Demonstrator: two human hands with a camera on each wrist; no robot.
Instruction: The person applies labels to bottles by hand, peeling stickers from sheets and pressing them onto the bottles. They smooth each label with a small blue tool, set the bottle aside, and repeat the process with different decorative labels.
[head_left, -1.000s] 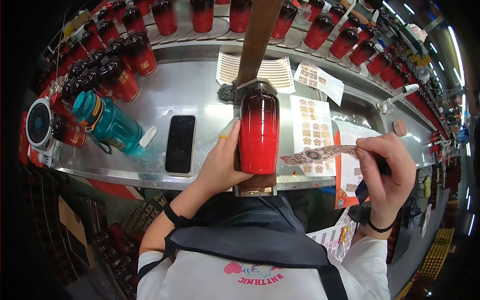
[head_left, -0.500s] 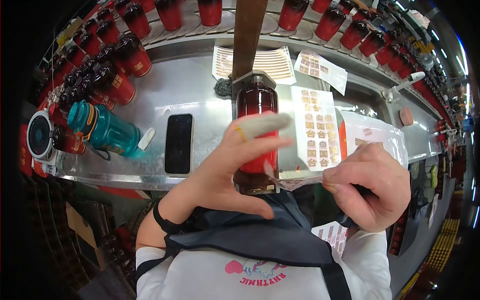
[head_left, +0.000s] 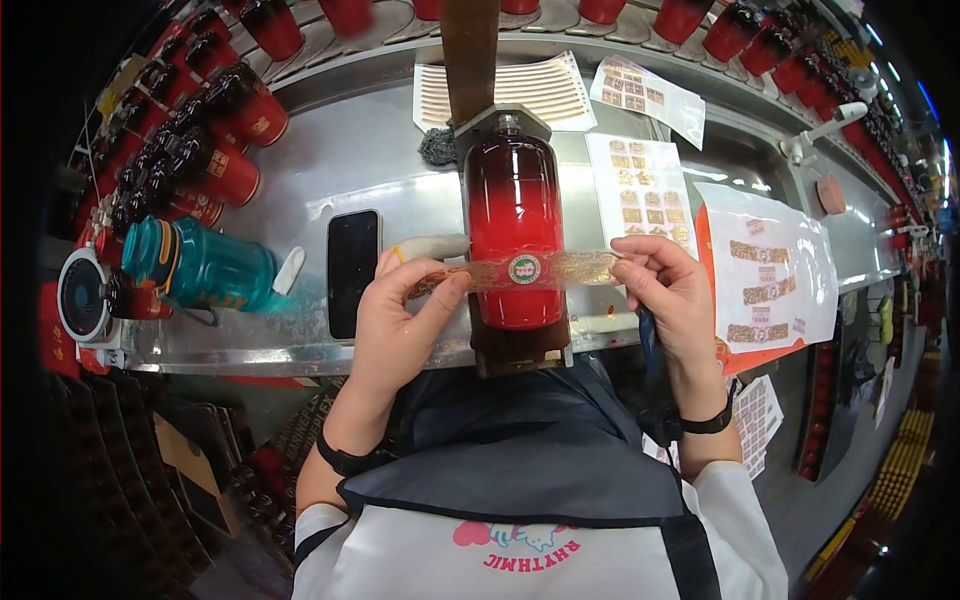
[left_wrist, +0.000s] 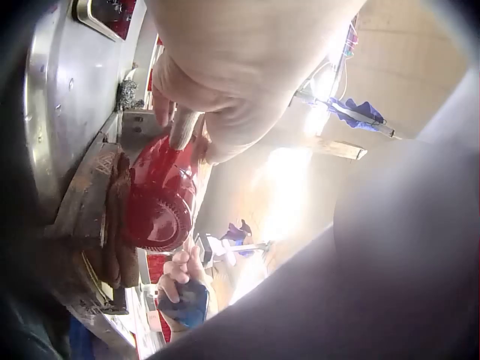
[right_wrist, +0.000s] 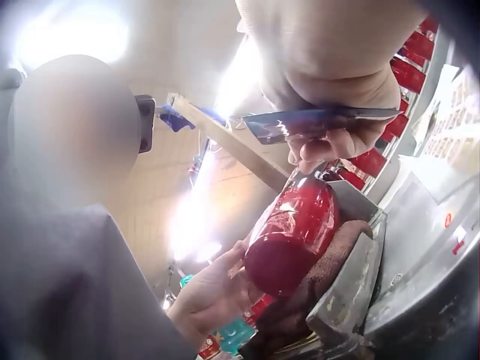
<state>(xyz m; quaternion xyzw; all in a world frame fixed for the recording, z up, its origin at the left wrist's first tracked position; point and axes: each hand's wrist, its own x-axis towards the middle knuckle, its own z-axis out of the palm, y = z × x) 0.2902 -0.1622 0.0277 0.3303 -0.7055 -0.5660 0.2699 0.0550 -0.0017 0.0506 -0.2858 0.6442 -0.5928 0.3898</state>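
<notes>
A red bottle (head_left: 513, 205), dark towards its neck, lies in a metal holder (head_left: 520, 118) with brown padding. Across its lower half stretches a clear gold-patterned label strip (head_left: 585, 268) with a round green-and-white emblem. My left hand (head_left: 405, 318) pinches the strip's left end between thumb and finger; a pale cover sheathes another finger. The strip's right end is pinched by my right hand (head_left: 668, 295). A dark blue flat blade-like piece (right_wrist: 322, 120) is also tucked in the right hand, crossing below the palm in the right wrist view.
Label sheets (head_left: 640, 185) lie right of the bottle, beside a plastic-covered sheet (head_left: 765, 275) with more strips. Left of it are a phone (head_left: 354, 275), a teal water bottle (head_left: 205, 265) and a small fan (head_left: 88, 285). Red bottles stand along the conveyor (head_left: 380, 28) behind.
My left hand let go of the bottle, crossed over it and took the strip's left end. My right hand brought the strip leftwards, and it now lies straight across the bottle.
</notes>
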